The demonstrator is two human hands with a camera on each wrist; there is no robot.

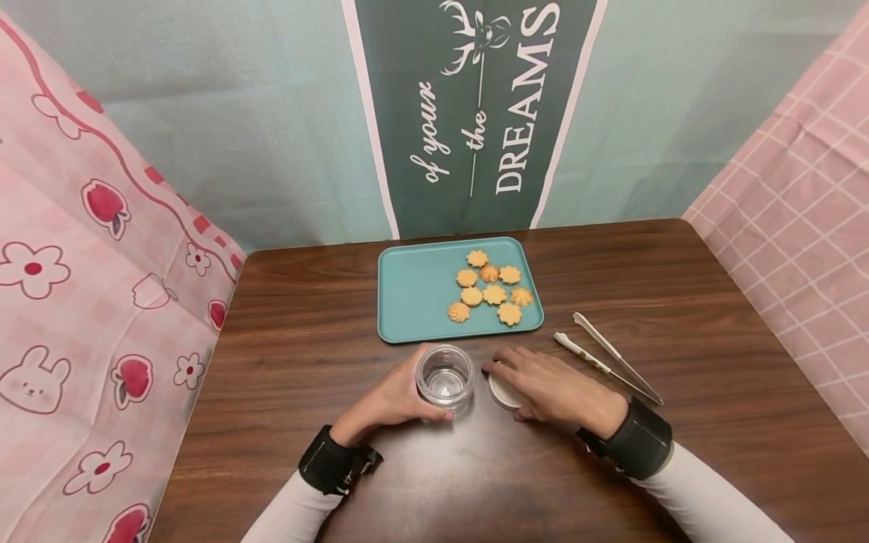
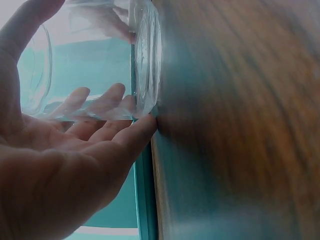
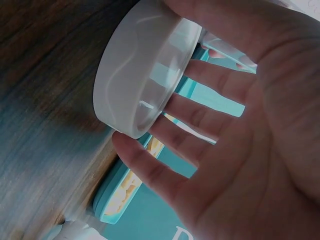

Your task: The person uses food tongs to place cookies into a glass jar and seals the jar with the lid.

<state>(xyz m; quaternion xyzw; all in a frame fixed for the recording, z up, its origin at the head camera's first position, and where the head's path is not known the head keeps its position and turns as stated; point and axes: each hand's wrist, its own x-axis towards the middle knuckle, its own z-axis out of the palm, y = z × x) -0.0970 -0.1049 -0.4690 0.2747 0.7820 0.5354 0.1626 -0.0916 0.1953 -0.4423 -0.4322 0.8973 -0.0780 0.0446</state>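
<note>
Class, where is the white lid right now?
In the head view the lid lies on the table under the right hand, just right of the jar and in front of the tray.

The jar [image 1: 445, 379] is showing clear and colourless, the lid [image 1: 504, 392] beside it white. The tray [image 1: 421, 290] is showing teal, its cookies [image 1: 490, 292] golden-orange. The tongs [image 1: 607, 362] are gleaming silvery — one tip perhaps white. The table [image 1: 679, 302] is displaying dark brown wood grain. Behind it a dark green banner [image 1: 475, 113] is carrying white lettering and a deer head. The cloth [image 1: 81, 302] on the left is showing pink checks with flowers, apples and rabbits — the wrist straps [image 1: 641, 439] black.
</note>
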